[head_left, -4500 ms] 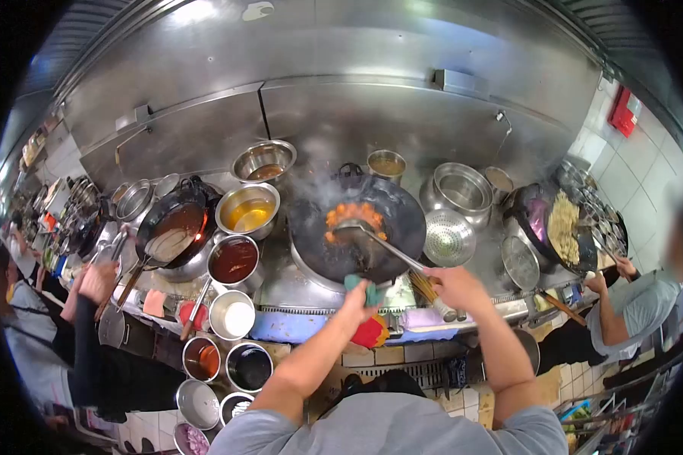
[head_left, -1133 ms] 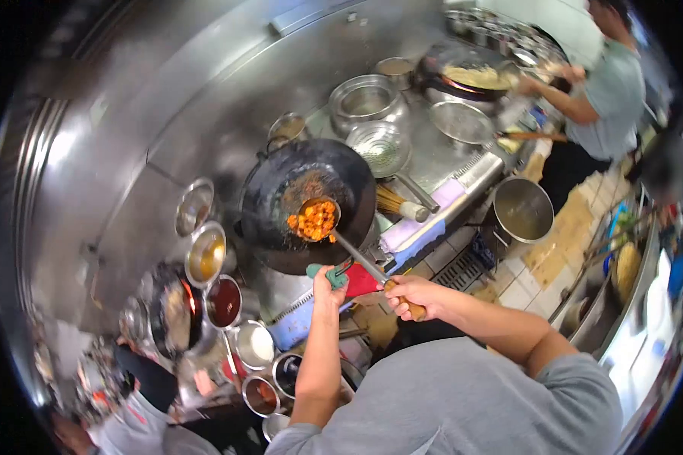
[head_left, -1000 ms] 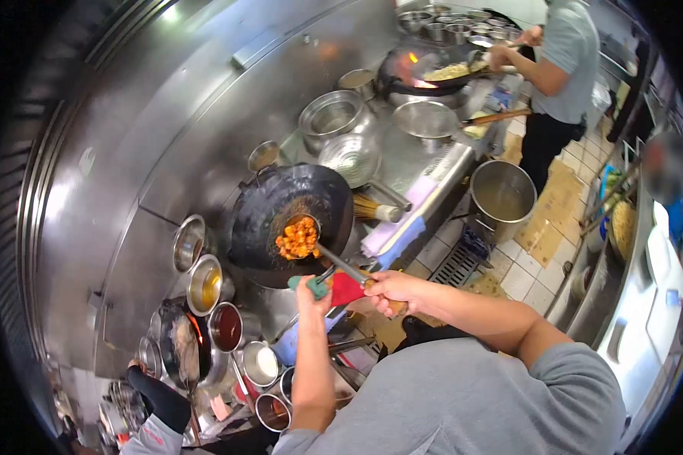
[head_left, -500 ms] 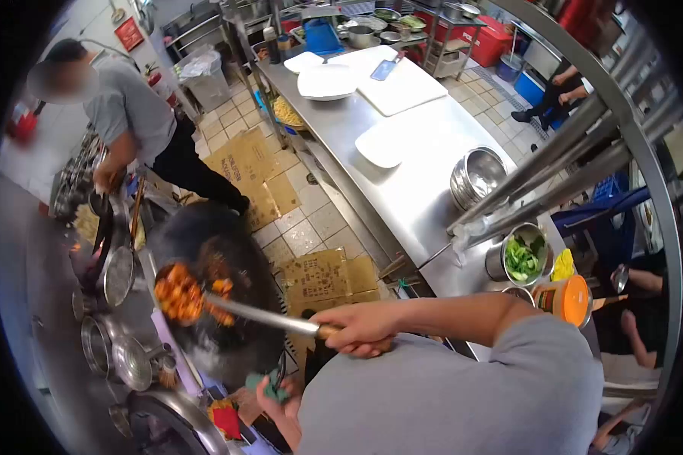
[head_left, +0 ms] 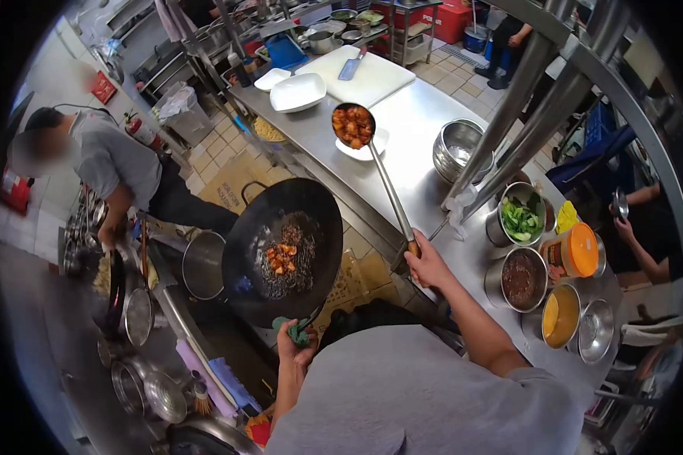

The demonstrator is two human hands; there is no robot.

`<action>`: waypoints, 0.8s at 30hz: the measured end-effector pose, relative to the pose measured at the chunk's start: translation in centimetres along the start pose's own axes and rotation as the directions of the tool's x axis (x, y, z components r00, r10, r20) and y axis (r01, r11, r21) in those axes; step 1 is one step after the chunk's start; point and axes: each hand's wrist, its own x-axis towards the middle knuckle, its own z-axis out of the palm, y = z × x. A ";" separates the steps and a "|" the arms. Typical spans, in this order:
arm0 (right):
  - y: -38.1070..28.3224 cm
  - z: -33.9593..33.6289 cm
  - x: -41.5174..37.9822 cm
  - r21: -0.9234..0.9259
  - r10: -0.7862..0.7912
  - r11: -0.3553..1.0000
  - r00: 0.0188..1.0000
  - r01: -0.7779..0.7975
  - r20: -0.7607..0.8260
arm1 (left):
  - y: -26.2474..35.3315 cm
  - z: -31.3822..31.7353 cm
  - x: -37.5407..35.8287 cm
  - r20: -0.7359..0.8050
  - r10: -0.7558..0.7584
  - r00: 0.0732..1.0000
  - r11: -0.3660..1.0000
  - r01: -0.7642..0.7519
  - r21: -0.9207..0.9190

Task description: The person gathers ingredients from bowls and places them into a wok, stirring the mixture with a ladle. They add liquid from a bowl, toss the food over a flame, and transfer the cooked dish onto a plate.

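My right hand (head_left: 430, 262) is wrapped round the wooden grip of a long-handled ladle (head_left: 391, 186). Its bowl is heaped with glossy reddish-brown food pieces (head_left: 353, 125) and hangs over a white dish (head_left: 379, 145) on the steel table, hiding much of it. My left hand (head_left: 296, 343) grips the handle of a black wok (head_left: 320, 220) through a green cloth (head_left: 294, 331). The wok tilts towards me, off the stove side. A few orange-red pieces (head_left: 281, 258) and dark sauce lie inside it.
On the steel table (head_left: 425, 220) stand white bowls (head_left: 297, 92), a white cutting board (head_left: 376, 80) with a cleaver (head_left: 350, 67), stacked steel bowls (head_left: 463, 148), and pots of greens (head_left: 520, 216) and sauces. A co-worker (head_left: 118, 155) stands at the stove, left. Steel posts rise at right.
The loaded ladle has swung from over the wok, rightwards to the white dish. The wok has come up and right, off the stove, in my left hand. My view has shifted.
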 end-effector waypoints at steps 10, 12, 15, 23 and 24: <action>4.7 1.8 4.7 -0.342 -0.132 0.940 0.900 -0.020 -0.416 | 3.8 -3.3 0.7 -0.106 0.059 0.993 0.995 -0.050 0.091; 2.8 2.2 4.2 -0.425 -0.236 0.904 0.878 0.042 -0.416 | 4.6 -3.8 0.9 -0.125 0.035 0.992 0.992 -0.019 0.124; 1.1 1.8 3.0 -0.038 -0.017 0.999 0.939 0.005 -0.342 | 5.3 -3.8 1.0 -0.136 0.022 0.991 0.995 -0.008 0.104; -1.2 2.1 2.2 -0.186 -0.009 0.981 0.939 -0.058 -0.343 | 6.6 -4.3 3.4 -0.145 -0.100 0.984 0.991 0.111 0.073; -1.2 2.0 2.5 -0.326 -0.054 0.943 0.929 -0.074 -0.367 | 6.6 -4.1 3.9 -0.131 -0.105 0.986 0.991 0.115 0.071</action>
